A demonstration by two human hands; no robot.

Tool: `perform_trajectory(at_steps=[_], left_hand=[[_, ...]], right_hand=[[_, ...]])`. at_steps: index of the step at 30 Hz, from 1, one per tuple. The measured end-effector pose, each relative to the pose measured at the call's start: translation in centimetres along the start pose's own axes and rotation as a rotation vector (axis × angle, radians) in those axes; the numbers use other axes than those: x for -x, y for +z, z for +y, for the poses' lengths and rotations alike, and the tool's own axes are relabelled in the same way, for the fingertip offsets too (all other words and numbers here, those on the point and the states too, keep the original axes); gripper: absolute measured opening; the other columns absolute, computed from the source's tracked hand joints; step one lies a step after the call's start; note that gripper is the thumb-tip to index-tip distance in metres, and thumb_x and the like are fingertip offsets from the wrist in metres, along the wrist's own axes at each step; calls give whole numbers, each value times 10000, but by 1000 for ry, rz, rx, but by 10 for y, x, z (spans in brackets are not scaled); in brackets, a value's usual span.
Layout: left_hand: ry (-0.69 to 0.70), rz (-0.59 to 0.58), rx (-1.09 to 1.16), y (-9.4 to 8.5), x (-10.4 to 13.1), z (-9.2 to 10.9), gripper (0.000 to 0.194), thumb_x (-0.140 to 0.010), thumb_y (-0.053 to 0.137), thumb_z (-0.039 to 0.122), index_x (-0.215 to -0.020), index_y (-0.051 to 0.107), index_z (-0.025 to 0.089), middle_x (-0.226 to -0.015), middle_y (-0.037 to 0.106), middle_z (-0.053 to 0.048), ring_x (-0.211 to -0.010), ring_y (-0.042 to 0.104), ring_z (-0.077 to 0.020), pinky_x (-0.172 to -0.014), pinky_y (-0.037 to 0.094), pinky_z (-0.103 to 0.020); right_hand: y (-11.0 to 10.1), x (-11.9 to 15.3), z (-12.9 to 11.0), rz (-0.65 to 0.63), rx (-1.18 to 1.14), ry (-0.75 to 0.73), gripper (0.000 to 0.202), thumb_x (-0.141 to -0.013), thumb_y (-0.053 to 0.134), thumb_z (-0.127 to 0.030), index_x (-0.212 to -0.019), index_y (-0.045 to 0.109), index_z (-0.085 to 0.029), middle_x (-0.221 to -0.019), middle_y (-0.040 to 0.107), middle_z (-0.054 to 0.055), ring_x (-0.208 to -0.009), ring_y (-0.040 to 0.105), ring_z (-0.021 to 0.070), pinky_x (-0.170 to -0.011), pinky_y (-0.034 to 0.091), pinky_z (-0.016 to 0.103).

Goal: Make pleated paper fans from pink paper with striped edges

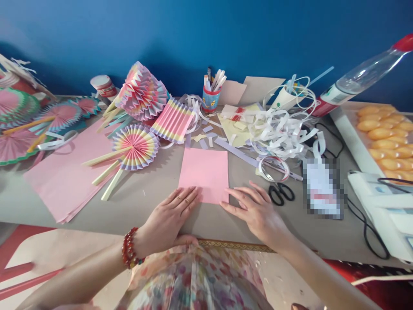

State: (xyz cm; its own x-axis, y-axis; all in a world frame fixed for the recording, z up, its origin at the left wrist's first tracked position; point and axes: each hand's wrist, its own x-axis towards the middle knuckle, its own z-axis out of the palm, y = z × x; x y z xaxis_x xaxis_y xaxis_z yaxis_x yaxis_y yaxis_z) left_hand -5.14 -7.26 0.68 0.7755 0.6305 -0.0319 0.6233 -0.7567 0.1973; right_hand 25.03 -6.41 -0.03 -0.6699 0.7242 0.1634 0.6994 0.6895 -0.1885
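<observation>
A square of pink paper (204, 174) lies flat on the grey table in front of me. My left hand (172, 215) rests with its fingers stretched out over the paper's near left corner. My right hand (254, 209) has its fingers spread, the tips touching the near right corner. Neither hand grips anything. Just right of my right hand are the black handles of scissors (281, 193). A roll of tape (274, 168) lies behind them.
Pleated paper fans (137, 146) and large pink sheets (64, 176) lie to the left. A pen cup (211, 98) stands at the back. Curled white ribbon (280, 129), a blurred-out object (322, 189), a tilted bottle (351, 84) and a tray of orange pieces (348, 142) are at right.
</observation>
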Motion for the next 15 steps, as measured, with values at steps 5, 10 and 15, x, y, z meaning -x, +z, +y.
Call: perform_trajectory(at_steps=[5,10,15], left_hand=[[-3,1,-6,1,0,0,958,-865,294,746,-1537,120,85,-1595,172,-150,-1471,165,-301,-1196,127,-442],[-4,3,-19,2,1,1,949,-869,303,740,-1538,117,93,-1597,161,-146,-1475,150,-298,-1201,107,-451],[-9,30,-20,4,3,1,892,-899,333,690,-1538,127,102,-1592,193,-140,-1471,173,-289,-1200,136,-443]], right_hand=[[-3,14,4,20,15,34,561,-887,409,17,-1257,619,-350,-1369,574,28,-1204,493,231,-1088,293,532],[-1,15,-1,55,39,43,527,-874,434,7,-1234,639,-320,-1332,604,41,-1206,499,236,-1092,296,528],[-1,12,-7,175,6,49,425,-883,464,-11,-1122,689,-280,-1212,669,50,-1103,564,218,-1079,332,515]])
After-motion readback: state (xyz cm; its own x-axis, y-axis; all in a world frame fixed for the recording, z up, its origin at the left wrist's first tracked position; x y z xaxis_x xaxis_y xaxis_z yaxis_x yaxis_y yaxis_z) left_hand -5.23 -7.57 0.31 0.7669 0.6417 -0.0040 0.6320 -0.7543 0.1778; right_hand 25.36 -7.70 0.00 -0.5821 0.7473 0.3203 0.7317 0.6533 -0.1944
